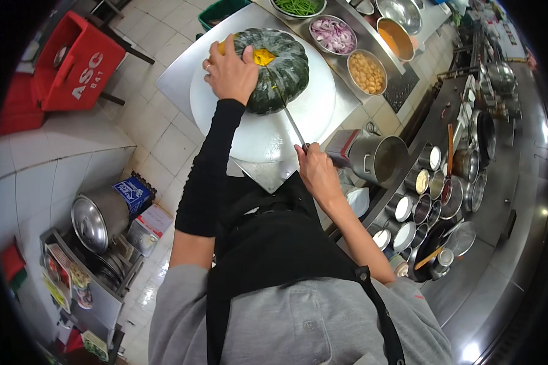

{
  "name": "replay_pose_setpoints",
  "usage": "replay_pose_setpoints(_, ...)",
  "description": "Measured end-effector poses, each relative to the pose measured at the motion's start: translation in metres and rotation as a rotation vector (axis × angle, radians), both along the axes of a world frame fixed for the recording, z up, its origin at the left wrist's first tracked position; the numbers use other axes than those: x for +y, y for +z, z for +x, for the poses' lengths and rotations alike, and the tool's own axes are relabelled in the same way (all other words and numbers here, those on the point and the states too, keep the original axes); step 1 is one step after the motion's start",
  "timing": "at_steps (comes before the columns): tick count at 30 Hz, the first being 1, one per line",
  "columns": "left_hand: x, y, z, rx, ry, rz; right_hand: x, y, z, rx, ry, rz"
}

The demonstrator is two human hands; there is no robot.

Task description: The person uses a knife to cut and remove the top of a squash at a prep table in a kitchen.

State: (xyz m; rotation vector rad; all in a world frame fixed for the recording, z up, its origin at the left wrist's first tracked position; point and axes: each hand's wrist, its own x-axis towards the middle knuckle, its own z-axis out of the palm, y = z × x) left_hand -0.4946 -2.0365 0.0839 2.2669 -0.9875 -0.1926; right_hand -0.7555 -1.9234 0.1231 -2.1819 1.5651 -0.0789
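Note:
A dark green pumpkin rests on a round white cutting board. Around its stem area the skin is cut away and yellow flesh shows. My left hand, a ring on one finger, grips the pumpkin's left side from above with fingers spread. More yellow shows beside those fingertips. My right hand is closed around the handle of a knife. Its blade runs from my hand into the near side of the pumpkin, where a cut line reaches up toward the opening; the blade's far part is hidden inside.
Beneath the board is a steel table. Bowls of green beans, sliced red onions and peeled garlic cloves stand at its far right. A large steel pot stands right of my right hand, near a cooking counter with several containers. A red crate is at left.

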Motion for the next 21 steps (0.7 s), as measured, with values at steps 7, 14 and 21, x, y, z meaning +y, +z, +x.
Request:
replay_pose_setpoints(7,0.010,0.001,-0.013,-0.113,-0.029,-0.061,-0.035,0.015,-0.004,0.033,0.146,0.101)
replay_pose_setpoints(14,-0.010,-0.009,0.005,-0.228,-0.092,-0.199,-0.033,-0.068,0.000,0.020,0.016,0.013)
replay_pose_setpoints(21,-0.036,0.004,0.026,-0.018,-0.110,-0.049,-0.043,0.056,0.012,-0.066,0.004,0.162)
